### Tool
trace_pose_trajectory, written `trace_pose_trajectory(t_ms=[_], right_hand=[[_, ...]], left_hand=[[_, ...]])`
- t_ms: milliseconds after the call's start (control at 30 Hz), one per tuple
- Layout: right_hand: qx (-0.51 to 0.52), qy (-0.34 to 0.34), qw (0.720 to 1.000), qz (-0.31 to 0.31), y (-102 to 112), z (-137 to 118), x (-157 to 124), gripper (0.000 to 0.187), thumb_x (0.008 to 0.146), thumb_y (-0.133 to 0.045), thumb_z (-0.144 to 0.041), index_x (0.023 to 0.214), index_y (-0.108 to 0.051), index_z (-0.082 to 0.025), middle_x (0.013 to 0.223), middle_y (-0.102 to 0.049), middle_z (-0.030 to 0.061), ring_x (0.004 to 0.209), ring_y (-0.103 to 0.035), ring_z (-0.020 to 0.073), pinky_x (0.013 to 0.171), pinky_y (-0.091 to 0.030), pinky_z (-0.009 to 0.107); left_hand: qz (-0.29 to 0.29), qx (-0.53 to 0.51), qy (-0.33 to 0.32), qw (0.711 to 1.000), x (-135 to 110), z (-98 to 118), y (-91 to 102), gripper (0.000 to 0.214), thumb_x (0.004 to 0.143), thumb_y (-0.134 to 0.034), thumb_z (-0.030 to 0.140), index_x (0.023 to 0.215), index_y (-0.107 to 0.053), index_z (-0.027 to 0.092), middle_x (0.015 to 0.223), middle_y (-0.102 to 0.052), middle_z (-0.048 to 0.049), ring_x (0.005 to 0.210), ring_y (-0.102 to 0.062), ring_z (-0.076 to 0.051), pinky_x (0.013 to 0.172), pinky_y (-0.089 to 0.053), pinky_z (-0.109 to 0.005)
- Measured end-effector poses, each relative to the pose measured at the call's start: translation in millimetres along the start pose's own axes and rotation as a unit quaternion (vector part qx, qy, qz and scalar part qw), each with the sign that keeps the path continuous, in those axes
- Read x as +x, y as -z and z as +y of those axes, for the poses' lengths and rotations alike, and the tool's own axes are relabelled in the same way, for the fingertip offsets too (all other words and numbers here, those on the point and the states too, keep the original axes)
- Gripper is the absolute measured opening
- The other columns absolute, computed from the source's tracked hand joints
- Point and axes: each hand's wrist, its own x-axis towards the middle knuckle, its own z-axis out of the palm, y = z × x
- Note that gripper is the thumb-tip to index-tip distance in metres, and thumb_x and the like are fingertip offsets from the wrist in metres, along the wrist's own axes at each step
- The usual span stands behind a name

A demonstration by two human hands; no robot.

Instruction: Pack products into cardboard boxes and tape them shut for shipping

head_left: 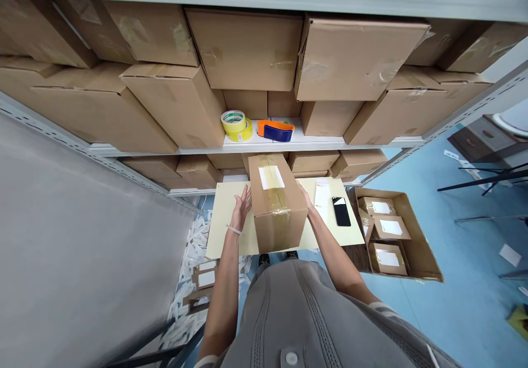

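A taped cardboard box (270, 230) with a white label (271, 177) on its top stands in front of me over the cream-coloured board. Clear tape runs along its top and down the near side. My left hand (242, 206) is open beside the box's left side, fingers spread and the palm turned toward it; whether the fingertips touch cannot be seen. Against the right side of the box lies my right hand (306, 198), its fingers partly hidden by the cardboard. A phone (341, 212) and a white paper slip (322, 194) lie right of that hand.
Shelves above the board (223, 230) hold many cardboard boxes (247, 49). Tape rolls (236, 125) and an orange-and-blue tool (276, 130) sit on the middle shelf. At right, a large open carton (424, 252) contains several labelled boxes. Paper strips (193, 263) litter the floor at left.
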Motion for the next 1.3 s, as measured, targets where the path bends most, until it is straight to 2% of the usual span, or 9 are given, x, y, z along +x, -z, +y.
trace_pose_trajectory(t_ms=[300,467,633,733,833,933,1067,1167,1300], right_hand=[[-0.002,-0.013,1.000,0.016,3,67,-38,0.057,0.084,-0.056,-0.070,0.124,-0.061,-0.029,0.146,-0.055,0.0029,0.139,-0.046,0.0248,0.115,-0.037,0.042],[0.006,-0.010,1.000,-0.019,-3,75,-55,0.056,0.085,-0.059,-0.067,0.128,-0.062,-0.032,0.148,-0.054,0.0021,0.140,-0.045,0.0232,0.119,-0.029,0.043],[-0.029,-0.028,0.999,0.030,19,87,-64,0.051,0.081,-0.064,-0.065,0.118,-0.068,-0.031,0.134,-0.065,0.0033,0.130,-0.054,0.0245,0.115,-0.034,0.042],[-0.040,-0.054,0.992,0.104,50,99,-73,0.048,0.076,-0.066,-0.064,0.106,-0.069,-0.026,0.117,-0.072,0.0067,0.114,-0.063,0.0255,0.105,-0.043,0.042],[-0.047,-0.087,0.979,0.180,93,108,-84,0.047,0.075,-0.063,-0.063,0.099,-0.067,-0.023,0.100,-0.074,0.0081,0.097,-0.067,0.0246,0.090,-0.049,0.040],[-0.086,-0.107,0.964,0.229,142,108,-91,0.046,0.078,-0.056,-0.062,0.097,-0.063,-0.020,0.093,-0.072,0.0085,0.087,-0.067,0.0222,0.078,-0.049,0.035],[-0.174,-0.119,0.950,0.229,203,102,-80,0.042,0.082,-0.051,-0.058,0.094,-0.060,-0.019,0.086,-0.068,0.0076,0.080,-0.063,0.0199,0.071,-0.047,0.032],[-0.219,-0.126,0.946,0.201,236,100,-49,0.032,0.078,-0.060,-0.051,0.087,-0.059,-0.021,0.078,-0.062,0.0024,0.074,-0.058,0.0180,0.072,-0.045,0.032],[-0.370,-0.126,0.912,0.125,254,100,12,0.017,0.077,-0.068,-0.034,0.083,-0.057,-0.022,0.082,-0.058,0.0001,0.076,-0.055,0.0171,0.070,-0.042,0.029]], left_hand=[[-0.010,0.014,0.079,0.997,-15,-38,45.0,0.097,0.081,-0.021,0.089,0.157,-0.031,0.030,0.156,-0.044,-0.0102,0.138,-0.050,-0.030,0.119,-0.031,-0.048],[0.051,0.094,0.102,0.989,-35,-29,48.2,0.095,0.080,-0.027,0.089,0.150,-0.043,0.027,0.152,-0.048,-0.0118,0.141,-0.045,-0.029,0.121,-0.028,-0.047],[0.151,0.370,-0.077,0.913,-60,29,-8.9,0.086,0.087,-0.049,0.072,0.152,-0.039,0.017,0.158,-0.037,-0.0176,0.151,-0.026,-0.033,0.125,-0.013,-0.051],[0.115,0.400,-0.164,0.895,-81,67,-63.8,0.060,0.098,-0.045,0.053,0.150,-0.040,0.023,0.154,-0.044,-0.0124,0.146,-0.036,-0.027,0.122,-0.026,-0.046],[0.030,0.408,-0.197,0.891,-97,75,-122.8,0.051,0.100,-0.045,0.043,0.148,-0.041,0.026,0.151,-0.047,-0.0100,0.143,-0.041,-0.025,0.119,-0.034,-0.043],[-0.070,0.379,-0.169,0.907,-100,35,-179.7,0.047,0.101,-0.044,0.038,0.146,-0.041,0.028,0.150,-0.048,-0.0090,0.141,-0.044,-0.024,0.118,-0.038,-0.044],[-0.128,0.288,-0.047,0.948,-68,-77,-241.3,0.034,0.096,-0.053,0.032,0.130,-0.053,0.024,0.132,-0.060,-0.0111,0.125,-0.059,-0.023,0.105,-0.050,-0.041],[-0.044,0.333,0.142,0.931,-26,-155,-269.0,0.026,0.085,-0.064,0.020,0.110,-0.059,0.019,0.118,-0.063,-0.0111,0.106,-0.068,-0.022,0.088,-0.057,-0.036],[0.035,0.379,0.221,0.898,26,-207,-284.8,0.026,0.081,-0.068,0.015,0.104,-0.057,0.014,0.118,-0.060,-0.0165,0.110,-0.065,-0.026,0.095,-0.052,-0.040]])
